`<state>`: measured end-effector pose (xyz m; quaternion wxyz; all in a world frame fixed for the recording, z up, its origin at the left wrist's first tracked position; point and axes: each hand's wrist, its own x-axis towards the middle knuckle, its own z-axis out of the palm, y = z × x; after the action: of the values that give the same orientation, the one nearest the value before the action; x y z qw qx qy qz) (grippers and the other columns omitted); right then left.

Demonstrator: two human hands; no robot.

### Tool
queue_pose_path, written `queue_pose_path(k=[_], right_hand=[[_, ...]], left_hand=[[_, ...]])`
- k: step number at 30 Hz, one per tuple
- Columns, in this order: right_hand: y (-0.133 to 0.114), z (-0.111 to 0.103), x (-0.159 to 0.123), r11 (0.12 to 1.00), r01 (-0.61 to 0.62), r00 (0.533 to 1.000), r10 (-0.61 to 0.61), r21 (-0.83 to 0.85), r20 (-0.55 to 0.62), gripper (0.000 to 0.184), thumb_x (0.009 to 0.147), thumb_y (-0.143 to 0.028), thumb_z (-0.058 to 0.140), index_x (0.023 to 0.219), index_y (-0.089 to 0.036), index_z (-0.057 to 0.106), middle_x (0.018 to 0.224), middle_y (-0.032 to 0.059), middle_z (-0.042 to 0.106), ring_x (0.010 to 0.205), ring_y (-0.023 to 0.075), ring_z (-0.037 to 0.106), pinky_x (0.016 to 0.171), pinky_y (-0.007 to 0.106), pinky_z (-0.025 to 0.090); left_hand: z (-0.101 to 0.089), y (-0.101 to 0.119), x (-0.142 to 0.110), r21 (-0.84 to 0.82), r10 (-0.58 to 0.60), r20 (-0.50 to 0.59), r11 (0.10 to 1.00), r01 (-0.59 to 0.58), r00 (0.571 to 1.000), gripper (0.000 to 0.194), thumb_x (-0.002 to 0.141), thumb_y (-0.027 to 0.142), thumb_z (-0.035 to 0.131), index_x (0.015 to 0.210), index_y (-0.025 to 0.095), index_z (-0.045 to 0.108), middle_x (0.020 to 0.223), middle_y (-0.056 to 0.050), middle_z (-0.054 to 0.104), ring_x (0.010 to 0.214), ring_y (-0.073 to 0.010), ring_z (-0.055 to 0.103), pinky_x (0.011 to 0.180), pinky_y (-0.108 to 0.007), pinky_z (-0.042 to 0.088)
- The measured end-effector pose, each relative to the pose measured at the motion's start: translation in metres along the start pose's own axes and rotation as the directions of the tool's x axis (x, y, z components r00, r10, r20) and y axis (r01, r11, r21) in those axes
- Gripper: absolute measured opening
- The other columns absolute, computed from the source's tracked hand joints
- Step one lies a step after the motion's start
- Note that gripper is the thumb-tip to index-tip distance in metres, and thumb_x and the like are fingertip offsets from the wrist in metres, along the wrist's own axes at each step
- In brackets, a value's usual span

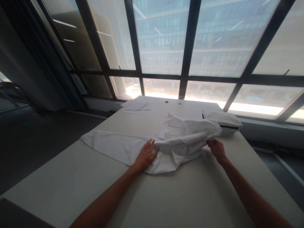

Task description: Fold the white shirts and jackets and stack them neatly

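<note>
Plain white garment [190, 134] mid-table, pale grey-white table [166, 199], white papers [137, 104] by its far left corner, white stack [220, 118] banded black near its right edge, black window frames [161, 76]

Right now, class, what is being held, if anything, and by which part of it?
The cloth, by its right-hand edge, in the fingers of the right hand. The left hand lies spread on it, with no visible grip.

There is one left hand [145, 155], one right hand [217, 149], one white garment [187, 139], one stack [223, 121] and one table [171, 198].
</note>
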<state>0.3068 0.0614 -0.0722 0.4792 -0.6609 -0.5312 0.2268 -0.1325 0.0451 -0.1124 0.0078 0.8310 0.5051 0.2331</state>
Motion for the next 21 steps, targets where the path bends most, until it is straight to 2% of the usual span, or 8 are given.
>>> queue_pose_path(k=[3, 6, 9, 11, 13, 15, 18, 21], right_hand=[[0.020, -0.009, -0.019, 0.998, -0.005, 0.999, 0.007, -0.070, 0.034, 0.037, 0.065, -0.053, 0.061, 0.057, -0.017, 0.068, 0.056, 0.0065, 0.066, 0.064, 0.0249, 0.061, 0.054, 0.030, 0.043], [0.024, -0.009, -0.028, 0.999, -0.019, 0.999, 0.021, -0.050, 0.029, 0.038, 0.066, -0.053, 0.061, 0.054, -0.017, 0.067, 0.053, 0.0071, 0.066, 0.061, 0.0243, 0.059, 0.052, 0.030, 0.042], [0.019, -0.006, -0.031, 0.998, -0.017, 1.000, 0.018, 0.068, -0.014, 0.039, 0.067, -0.055, 0.065, 0.059, -0.018, 0.068, 0.058, 0.0066, 0.066, 0.063, 0.0228, 0.059, 0.053, 0.030, 0.046], [0.011, -0.003, -0.033, 0.971, -0.030, 0.999, 0.035, 0.236, -0.018, 0.044, 0.068, -0.062, 0.069, 0.067, -0.018, 0.067, 0.064, 0.0046, 0.066, 0.064, 0.0209, 0.060, 0.056, 0.031, 0.050], [0.001, 0.001, -0.038, 0.907, -0.068, 0.997, 0.070, 0.417, 0.009, 0.050, 0.068, -0.069, 0.070, 0.076, -0.019, 0.065, 0.070, 0.0025, 0.065, 0.065, 0.0190, 0.062, 0.060, 0.032, 0.055], [-0.009, 0.003, -0.042, 0.852, -0.117, 0.992, 0.128, 0.511, 0.013, 0.052, 0.070, -0.070, 0.068, 0.083, -0.020, 0.063, 0.071, 0.0008, 0.063, 0.063, 0.0173, 0.061, 0.058, 0.032, 0.056], [-0.022, 0.003, -0.047, 0.835, -0.232, 0.969, 0.243, 0.499, 0.043, 0.042, 0.073, -0.060, 0.065, 0.082, -0.019, 0.063, 0.065, 0.0005, 0.061, 0.056, 0.0154, 0.056, 0.047, 0.026, 0.050], [-0.025, -0.006, -0.046, 0.823, -0.402, 0.915, 0.340, 0.402, 0.218, 0.029, 0.071, -0.047, 0.066, 0.074, -0.018, 0.062, 0.061, 0.0025, 0.062, 0.053, 0.0158, 0.056, 0.046, 0.026, 0.047]], left_hand=[[0.005, -0.003, 0.000, 0.030, -0.015, -0.004, 0.999, 0.016, 1.000, 0.068, 0.096, 0.038, 0.051, 0.155, 0.011, 0.031, 0.157, -0.023, 0.037, 0.146, -0.0336, 0.035, 0.116, -0.052, 0.035], [0.008, -0.007, 0.000, 0.047, -0.021, 0.007, 0.999, 0.020, 1.000, 0.065, 0.096, 0.040, 0.049, 0.153, 0.011, 0.035, 0.153, -0.021, 0.043, 0.143, -0.0331, 0.040, 0.116, -0.050, 0.036], [0.006, -0.007, 0.002, 0.049, -0.037, 0.008, 0.998, 0.036, 0.999, 0.064, 0.095, 0.040, 0.050, 0.151, 0.010, 0.038, 0.151, -0.021, 0.045, 0.142, -0.0331, 0.041, 0.116, -0.049, 0.036], [0.000, -0.002, 0.003, 0.040, -0.045, -0.018, 0.998, 0.045, 0.999, 0.063, 0.094, 0.036, 0.051, 0.151, 0.010, 0.038, 0.152, -0.021, 0.045, 0.143, -0.0338, 0.040, 0.116, -0.051, 0.036], [-0.008, 0.008, 0.004, 0.017, -0.028, -0.068, 0.999, 0.029, 0.997, 0.060, 0.093, 0.029, 0.051, 0.150, 0.014, 0.038, 0.152, -0.018, 0.045, 0.145, -0.0328, 0.037, 0.116, -0.052, 0.036], [-0.019, 0.024, 0.004, -0.016, 0.016, -0.119, 1.000, -0.018, 0.993, 0.055, 0.094, 0.024, 0.049, 0.149, 0.019, 0.040, 0.150, -0.014, 0.047, 0.145, -0.0298, 0.036, 0.117, -0.051, 0.035], [-0.033, 0.051, 0.003, -0.087, 0.119, -0.144, 0.987, -0.133, 0.982, 0.042, 0.097, 0.021, 0.046, 0.139, 0.023, 0.052, 0.141, -0.010, 0.055, 0.140, -0.0259, 0.042, 0.116, -0.047, 0.036], [-0.042, 0.072, 0.002, -0.207, 0.292, -0.032, 0.934, -0.292, 0.956, 0.029, 0.098, 0.022, 0.049, 0.123, 0.025, 0.064, 0.129, -0.008, 0.064, 0.129, -0.0238, 0.053, 0.109, -0.043, 0.043]])
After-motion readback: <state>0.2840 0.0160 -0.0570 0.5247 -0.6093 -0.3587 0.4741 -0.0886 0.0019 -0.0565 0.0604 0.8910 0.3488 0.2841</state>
